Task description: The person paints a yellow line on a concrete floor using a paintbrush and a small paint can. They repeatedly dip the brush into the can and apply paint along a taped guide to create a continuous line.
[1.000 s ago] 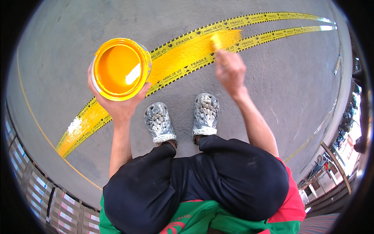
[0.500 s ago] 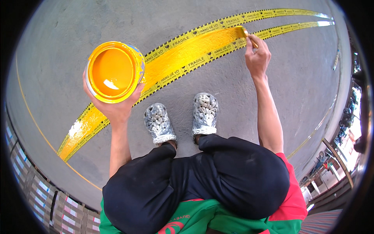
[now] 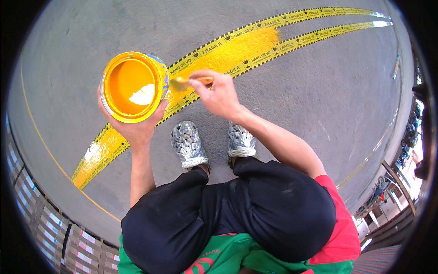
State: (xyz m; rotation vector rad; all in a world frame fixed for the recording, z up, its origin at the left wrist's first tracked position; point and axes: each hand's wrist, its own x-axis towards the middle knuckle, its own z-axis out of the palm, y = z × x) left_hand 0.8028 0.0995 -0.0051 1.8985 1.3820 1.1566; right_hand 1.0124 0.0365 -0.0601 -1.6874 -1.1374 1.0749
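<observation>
My left hand (image 3: 137, 129) grips a round can of yellow paint (image 3: 162, 75) from below and the side, its mouth turned up toward me. Inside, the paint (image 3: 127, 84) is smooth, with a bright reflection. In my right hand (image 3: 218, 95) is a paintbrush (image 3: 206, 81), held by its handle with the bristle end beside the can's right wall; that end is somewhat blurred. Beneath both hands a freshly painted yellow stripe (image 3: 242, 49) runs across the floor between two lines of black-and-yellow printed tape (image 3: 273, 52). Wet paint shines at the stripe's near left end.
Grey concrete floor (image 3: 292, 100) spreads around me. My feet, in grey-and-white clogs (image 3: 188, 141), stand just below the stripe. A thin yellow line (image 3: 41, 141) crosses the floor at left. Stacked cartons (image 3: 45, 223) line the lower left; assorted clutter (image 3: 388, 201) stands at the far right.
My right hand has brought the brush from the stripe's far right end leftward to beside the can. The can has stayed nearly in place, in my left hand.
</observation>
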